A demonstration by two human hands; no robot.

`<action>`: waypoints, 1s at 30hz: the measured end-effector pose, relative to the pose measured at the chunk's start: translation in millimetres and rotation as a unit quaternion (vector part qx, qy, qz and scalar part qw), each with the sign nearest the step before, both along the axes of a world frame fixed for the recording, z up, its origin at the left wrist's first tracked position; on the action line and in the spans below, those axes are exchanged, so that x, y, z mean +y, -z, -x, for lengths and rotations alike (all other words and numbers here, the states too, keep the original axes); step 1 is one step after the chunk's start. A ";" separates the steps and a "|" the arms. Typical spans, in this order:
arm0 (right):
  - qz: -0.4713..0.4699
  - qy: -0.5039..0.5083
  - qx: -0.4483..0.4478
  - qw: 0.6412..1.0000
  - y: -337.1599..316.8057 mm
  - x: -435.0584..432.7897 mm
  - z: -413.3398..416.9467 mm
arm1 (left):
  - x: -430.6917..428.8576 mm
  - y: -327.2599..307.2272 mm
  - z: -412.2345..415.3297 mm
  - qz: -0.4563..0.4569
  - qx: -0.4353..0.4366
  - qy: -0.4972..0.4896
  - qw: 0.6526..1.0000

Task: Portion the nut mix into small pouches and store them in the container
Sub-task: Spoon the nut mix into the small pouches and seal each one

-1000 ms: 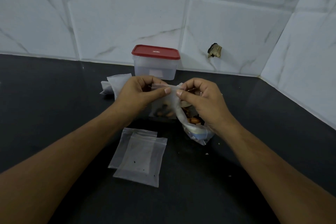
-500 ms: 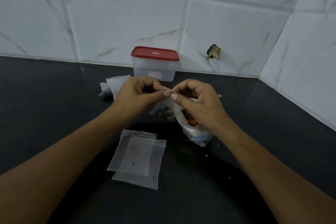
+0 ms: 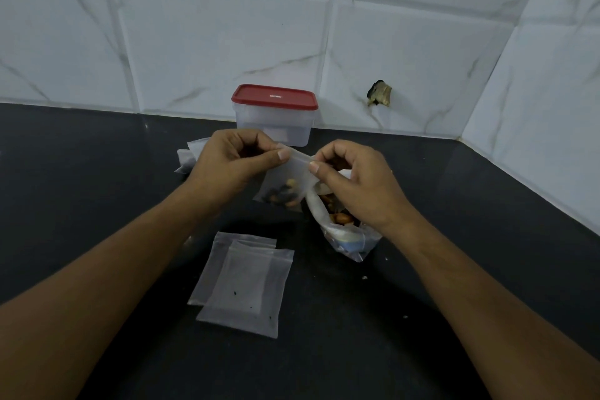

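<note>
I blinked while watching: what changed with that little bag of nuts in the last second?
The left hand and right hand still pinch the small clear plastic pouch of nuts at its top edge; their thumbs drew together, then slid slightly apart along it. The red-lidded clear plastic container, two empty flat pouches and open nut-mix bag stayed put.

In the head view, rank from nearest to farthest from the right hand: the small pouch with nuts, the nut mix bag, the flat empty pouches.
1. small pouch: top edge pinched in the grip of the right hand, just left of it.
2. nut mix bag: on the counter, directly under the hand.
3. empty pouches: flat on the counter, lower left, toward the person.
</note>
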State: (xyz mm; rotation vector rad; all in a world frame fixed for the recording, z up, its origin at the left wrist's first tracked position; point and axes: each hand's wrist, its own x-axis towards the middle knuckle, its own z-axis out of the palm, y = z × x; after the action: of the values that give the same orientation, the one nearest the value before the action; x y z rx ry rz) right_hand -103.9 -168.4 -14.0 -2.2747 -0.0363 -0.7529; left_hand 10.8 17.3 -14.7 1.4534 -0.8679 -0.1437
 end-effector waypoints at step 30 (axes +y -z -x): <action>0.007 0.040 0.002 0.999 -2.9 2.3 -3.8 | 13.5 -5.0 -17.0 0.008 0.026 0.003 1.000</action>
State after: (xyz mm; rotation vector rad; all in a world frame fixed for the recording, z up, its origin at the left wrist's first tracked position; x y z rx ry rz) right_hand -100.1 -166.1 -11.1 -2.3026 0.0522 -0.7924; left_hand 27.8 30.8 -9.7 1.4270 -0.8295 -0.1768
